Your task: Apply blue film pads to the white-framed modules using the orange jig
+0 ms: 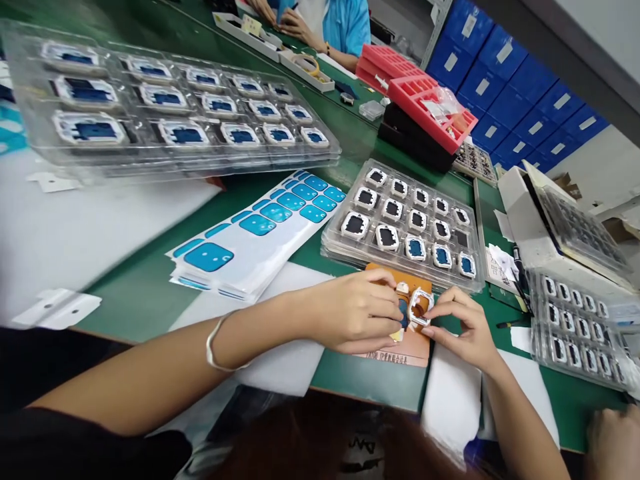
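- White plastic makes up the small frame [420,308], a squarish ring with rounded corners and an open middle through which orange shows.
- It sits over the orange block [400,347] near the front edge of the green table [145,293], just in front of the clear tray [400,223] of similar parts.
- The frame is nearly as wide as it is tall, so a long axis is hard to tell; it stands tilted, its open face turned towards the left hand.
- The left hand [357,310] is curled, fingertips pinching a small piece at the frame's left side; what that piece is cannot be made out.
- The right hand [463,327] grips the frame's right edge between thumb and forefinger.
- A stack of sheets with blue stickers [260,233] lies left of the tray.
- Another person's sleeve [345,23] shows at the far end of the table.
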The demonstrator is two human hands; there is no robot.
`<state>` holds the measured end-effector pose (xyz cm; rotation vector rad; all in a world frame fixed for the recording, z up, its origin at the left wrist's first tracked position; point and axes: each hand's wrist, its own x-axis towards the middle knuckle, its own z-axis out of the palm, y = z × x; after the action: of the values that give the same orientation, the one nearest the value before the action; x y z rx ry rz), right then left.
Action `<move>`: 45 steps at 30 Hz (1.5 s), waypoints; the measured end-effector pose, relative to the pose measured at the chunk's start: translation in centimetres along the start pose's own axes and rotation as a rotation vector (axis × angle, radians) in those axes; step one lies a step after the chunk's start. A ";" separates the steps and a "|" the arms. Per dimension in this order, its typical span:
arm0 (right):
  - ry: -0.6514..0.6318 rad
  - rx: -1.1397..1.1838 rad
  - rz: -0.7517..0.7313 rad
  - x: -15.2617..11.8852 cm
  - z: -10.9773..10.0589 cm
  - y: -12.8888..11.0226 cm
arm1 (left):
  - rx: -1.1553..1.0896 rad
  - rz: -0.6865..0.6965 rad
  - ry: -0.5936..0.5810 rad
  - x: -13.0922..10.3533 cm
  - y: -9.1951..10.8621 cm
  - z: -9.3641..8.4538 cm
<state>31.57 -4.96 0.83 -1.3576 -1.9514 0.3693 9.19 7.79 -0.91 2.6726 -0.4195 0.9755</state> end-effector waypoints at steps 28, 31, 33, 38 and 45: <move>0.010 -0.146 0.037 -0.2 -0.4 0.2 | -0.013 -0.146 -0.067 -0.4 -0.1 -0.2; 0.017 -0.186 0.009 -0.1 -0.4 0.1 | 0.014 -0.167 -0.093 -0.4 -0.2 -0.4; 0.039 -0.206 -0.010 -0.1 -0.3 0.0 | -0.003 -0.205 -0.094 -0.4 -0.2 -0.6; 0.069 -0.216 -0.028 0.0 -0.1 -0.1 | -0.127 -0.270 -0.077 -0.3 0.0 -1.4; 0.097 -0.221 -0.054 0.0 0.2 -0.2 | -0.066 -0.279 -0.117 -0.7 0.0 -0.9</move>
<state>31.25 -5.00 0.80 -1.4287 -1.9878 0.0619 8.15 8.17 -0.74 2.6438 -0.0939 0.7147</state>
